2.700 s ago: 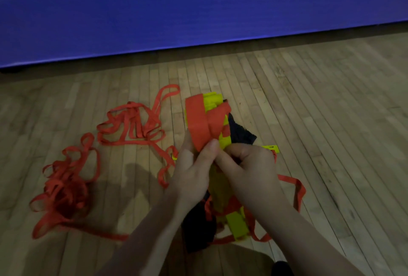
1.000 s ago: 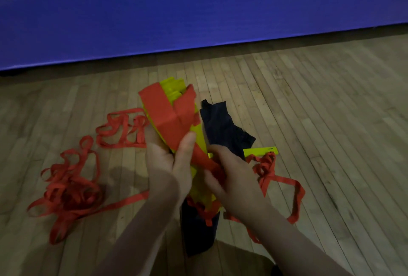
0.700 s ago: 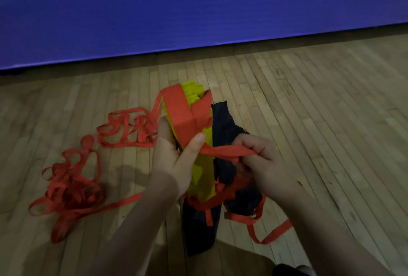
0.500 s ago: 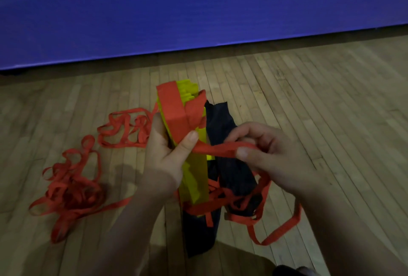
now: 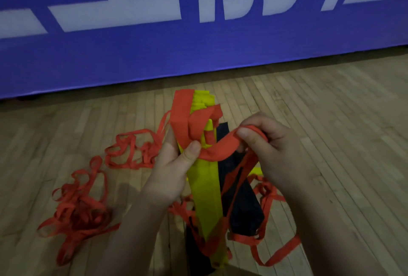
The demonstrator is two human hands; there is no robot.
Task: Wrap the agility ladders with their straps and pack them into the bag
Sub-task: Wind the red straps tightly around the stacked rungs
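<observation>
A bundle of yellow ladder rungs [image 5: 206, 189] stands upright in the middle of the view, with orange strap wound round its top. My left hand [image 5: 170, 172] grips the bundle from the left, thumb pressing the orange strap [image 5: 218, 148] against it. My right hand [image 5: 271, 152] holds that same strap, looped over its fingers, to the right of the bundle. A dark bag [image 5: 238, 194] lies on the floor behind and under the bundle. More loose orange strap [image 5: 79, 207] trails in tangles on the left floor.
Wooden plank floor [image 5: 331, 132] all around. A blue banner with white lettering [image 5: 198, 21] stands along the back. Loops of orange strap [image 5: 271, 227] hang and lie to the lower right of the bag.
My right hand has lifted the strap higher and to the right of the bundle. The view has tilted up, showing more of the banner. My left hand keeps its grip.
</observation>
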